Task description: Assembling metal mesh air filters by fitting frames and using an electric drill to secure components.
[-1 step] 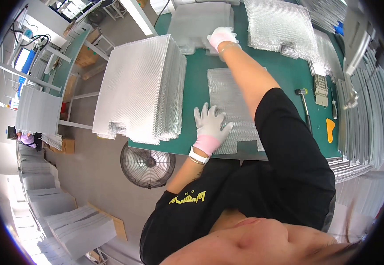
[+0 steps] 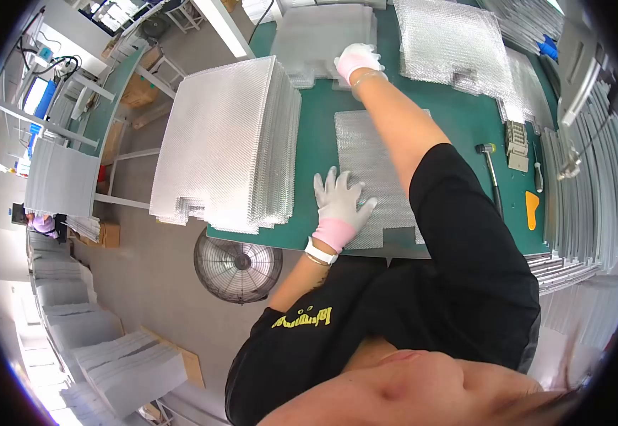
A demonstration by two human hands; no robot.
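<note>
Two gloved hands show in the head view, both in pale gloves with pink cuffs. The left hand (image 2: pixel 337 206) is released: palm down, fingers spread wide, thumb pointing right. It lies at the left edge of a grey mesh sheet (image 2: pixel 359 138), the thumb over the mesh and some fingertips over the green table (image 2: pixel 316 131). The sheet stretches right of that hand and passes under the right forearm; a square notch is cut in its near edge, to the right of the left wrist, which wears a white watch (image 2: pixel 321 251).

The right hand (image 2: pixel 357 60) reaches far ahead, to the near right corner of a far stack (image 2: pixel 323 35) of mesh sheets. Its fingers look bent, but whether they grasp a sheet or only rest there I cannot tell.

Left of the left hand stands a tall stack (image 2: pixel 209 135) of silvery mesh, near it but apart. Right of the right hand, across a strip of table, lies another pile (image 2: pixel 454 46). Well to the right of the left hand, beyond the right arm, are a hammer (image 2: pixel 492 174), metal blocks (image 2: pixel 516 145), a screwdriver (image 2: pixel 538 176) and an orange scraper (image 2: pixel 532 210). A round fan (image 2: pixel 238 263) stands below the table edge, left of the left wrist.
</note>
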